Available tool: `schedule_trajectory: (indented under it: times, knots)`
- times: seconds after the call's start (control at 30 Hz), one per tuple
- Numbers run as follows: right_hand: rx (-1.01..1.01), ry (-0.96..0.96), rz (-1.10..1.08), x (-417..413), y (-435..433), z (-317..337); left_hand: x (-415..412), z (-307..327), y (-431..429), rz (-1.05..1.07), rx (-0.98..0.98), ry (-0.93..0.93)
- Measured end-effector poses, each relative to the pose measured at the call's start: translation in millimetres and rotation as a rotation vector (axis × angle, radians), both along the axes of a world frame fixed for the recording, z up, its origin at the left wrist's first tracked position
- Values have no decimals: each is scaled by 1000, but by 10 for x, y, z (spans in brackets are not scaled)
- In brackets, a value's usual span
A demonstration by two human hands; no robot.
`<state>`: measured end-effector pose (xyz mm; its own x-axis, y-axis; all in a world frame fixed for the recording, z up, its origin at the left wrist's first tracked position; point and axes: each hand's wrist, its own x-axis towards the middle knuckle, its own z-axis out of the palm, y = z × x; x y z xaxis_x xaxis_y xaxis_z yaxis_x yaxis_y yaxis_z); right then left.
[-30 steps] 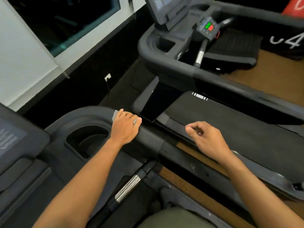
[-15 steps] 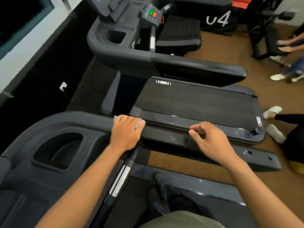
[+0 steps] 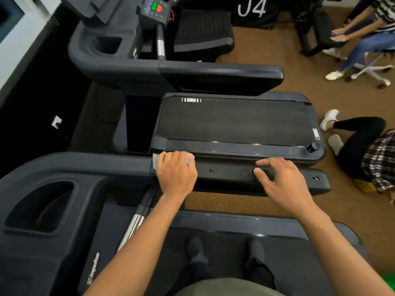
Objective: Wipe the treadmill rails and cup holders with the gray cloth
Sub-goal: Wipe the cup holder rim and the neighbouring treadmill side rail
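Two hands are on the treadmill's side rail (image 3: 230, 176).

The left hand (image 3: 176, 174) is curled down over the gray cloth (image 3: 155, 160), pressing it on the near end of the rail. The right hand (image 3: 284, 182) has loose, spread fingers and holds nothing. I think most of the rail still needs wiping. The cup holder (image 3: 40, 208) looks not yet done.

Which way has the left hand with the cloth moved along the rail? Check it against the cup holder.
Yes. The left hand has slid the gray cloth rightward along the rail, farther from the cup holder.
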<state>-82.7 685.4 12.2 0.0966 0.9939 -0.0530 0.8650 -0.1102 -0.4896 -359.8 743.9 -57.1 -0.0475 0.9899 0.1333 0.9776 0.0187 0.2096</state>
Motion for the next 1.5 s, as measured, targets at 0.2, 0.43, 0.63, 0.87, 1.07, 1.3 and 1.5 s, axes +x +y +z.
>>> schedule_trajectory:
  times: [0.2, 0.43, 0.63, 0.87, 1.07, 1.3, 1.5]
  knots:
    - [15, 16, 116, 338, 149, -22, 662, -32, -85, 31, -3, 1]
    - [18, 32, 187, 1135, 232, -40, 1623, -36, -244, 34, 68, -83]
    - [12, 59, 148, 1905, 126, -83, 2584, -43, -359, -14, 54, -86]
    - [-2, 158, 72, 2460, -93, -112, 3371, -13, -488, -63, 36, -86]
    - [-4, 183, 51, 2655, -231, -94, 3761, -34, -586, -168, 91, -73]
    - [-6, 231, 87, 2532, -231, -44, 3676, -224, -605, -632, 247, 53]
    - [-4, 244, 144, 2218, -124, -1, 3048, -337, -583, -1011, 377, 220]
